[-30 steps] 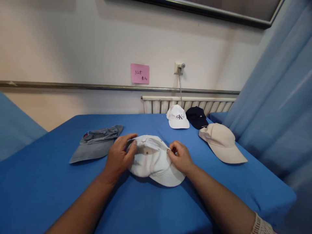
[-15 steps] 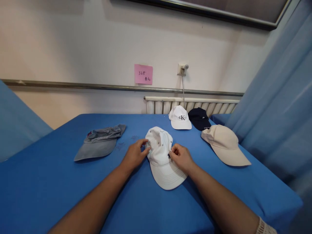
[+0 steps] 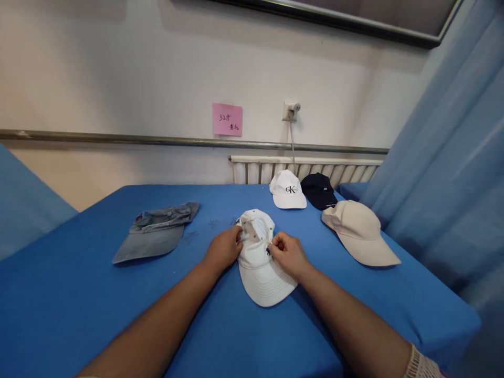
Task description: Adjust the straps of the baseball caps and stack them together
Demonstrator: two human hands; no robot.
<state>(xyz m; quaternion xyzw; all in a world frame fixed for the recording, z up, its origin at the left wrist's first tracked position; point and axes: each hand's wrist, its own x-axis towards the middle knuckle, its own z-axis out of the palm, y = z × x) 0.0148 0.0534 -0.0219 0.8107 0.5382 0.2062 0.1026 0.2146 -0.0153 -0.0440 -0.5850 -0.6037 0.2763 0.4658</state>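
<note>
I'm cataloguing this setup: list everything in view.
Held cap: 1, off-white, centre
Grey cap: 1, grey, left
Lettered cap: 1, white, back
Navy cap: 1, navy, back right
Beige cap: 1, beige, right
Covered surfaces: 2, blue, foreground and back right
Curtain: 1, blue, right
Fabric: 1, blue, left
Note: 1, pink, wall
Plugged socket, cord: 1 each, whitish, wall
Rail: 1, metallic, wall
Radiator: 1, whitish, back
Framed panel: 1, dark, top
Sleeve: 1, cream, right arm
Forearms: 2, bare, bottom
Left hand: 1, bare, on held cap
Right hand: 1, bare, on held cap

A metal rail (image 3: 157, 140) crosses the pale wall (image 3: 177, 63) above a white radiator (image 3: 252, 172), blue curtain (image 3: 449, 157) at right.
</note>
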